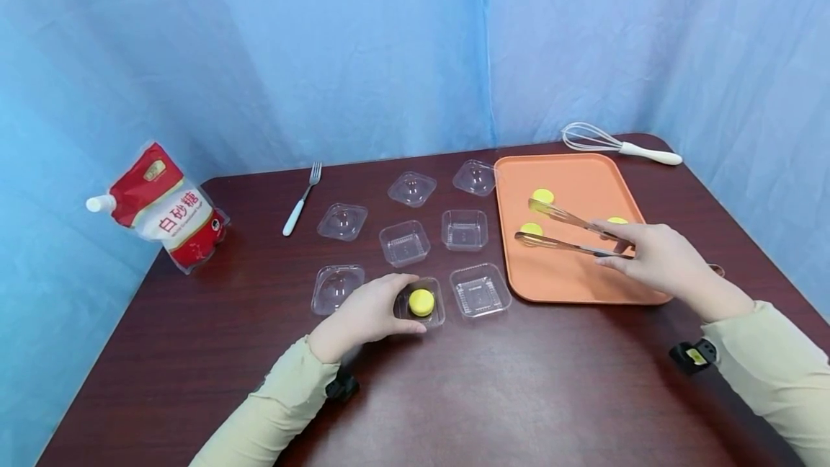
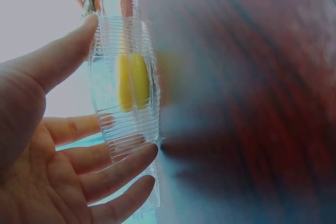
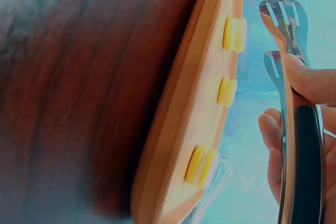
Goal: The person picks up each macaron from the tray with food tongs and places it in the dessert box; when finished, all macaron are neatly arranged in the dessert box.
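Note:
My left hand (image 1: 363, 314) holds a small clear plastic box (image 1: 438, 316) on the table, thumb on one side and fingers on the other. A yellow macaron (image 1: 421, 302) sits inside it; the left wrist view shows the macaron (image 2: 132, 82) through the ribbed wall. In my right hand (image 1: 664, 258) are metal tongs (image 1: 565, 243) with dark grips, their arms spread above the orange tray (image 1: 564, 283). Two yellow macarons (image 1: 531, 230) lie under the tong tips, and another macaron (image 1: 617, 220) is near the right fingers. The right wrist view shows nothing between the tong tips.
Several other clear boxes (image 1: 480, 291) and domed lids (image 1: 412, 189) stand around the middle of the table. A fork (image 1: 302, 200) lies at the back left, beside a sugar pouch (image 1: 170, 207). Behind the tray lies a whisk (image 1: 622, 145). Blue curtains (image 1: 363, 49) surround the table.

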Motion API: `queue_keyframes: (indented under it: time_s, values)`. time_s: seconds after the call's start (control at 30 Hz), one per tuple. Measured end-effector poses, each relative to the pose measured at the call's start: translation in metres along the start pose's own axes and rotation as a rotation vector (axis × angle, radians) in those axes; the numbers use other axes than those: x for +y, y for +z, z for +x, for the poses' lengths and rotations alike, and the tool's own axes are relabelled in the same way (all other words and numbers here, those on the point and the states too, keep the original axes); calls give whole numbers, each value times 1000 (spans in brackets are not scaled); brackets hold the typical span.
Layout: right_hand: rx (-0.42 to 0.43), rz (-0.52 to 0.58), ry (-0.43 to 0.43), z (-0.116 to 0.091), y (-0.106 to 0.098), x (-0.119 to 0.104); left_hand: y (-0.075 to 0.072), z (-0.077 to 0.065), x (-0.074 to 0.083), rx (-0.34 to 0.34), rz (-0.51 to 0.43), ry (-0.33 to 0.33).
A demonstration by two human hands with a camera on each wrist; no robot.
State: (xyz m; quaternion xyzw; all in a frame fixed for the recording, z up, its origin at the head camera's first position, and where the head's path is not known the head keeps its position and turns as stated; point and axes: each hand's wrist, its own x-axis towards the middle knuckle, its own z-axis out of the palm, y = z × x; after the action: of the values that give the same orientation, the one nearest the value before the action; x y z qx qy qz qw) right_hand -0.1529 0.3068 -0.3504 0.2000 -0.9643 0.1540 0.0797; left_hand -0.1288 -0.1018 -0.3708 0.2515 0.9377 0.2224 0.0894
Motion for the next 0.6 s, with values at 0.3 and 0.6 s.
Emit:
queue_keyframes:
  time_s: [0.3, 0.6]
  values:
    - [-91, 16, 39, 3, 4, 8, 0, 0, -1, 2, -4, 11]
    - [-154, -3, 78, 6, 9, 14, 2, 0, -2, 4, -17, 17]
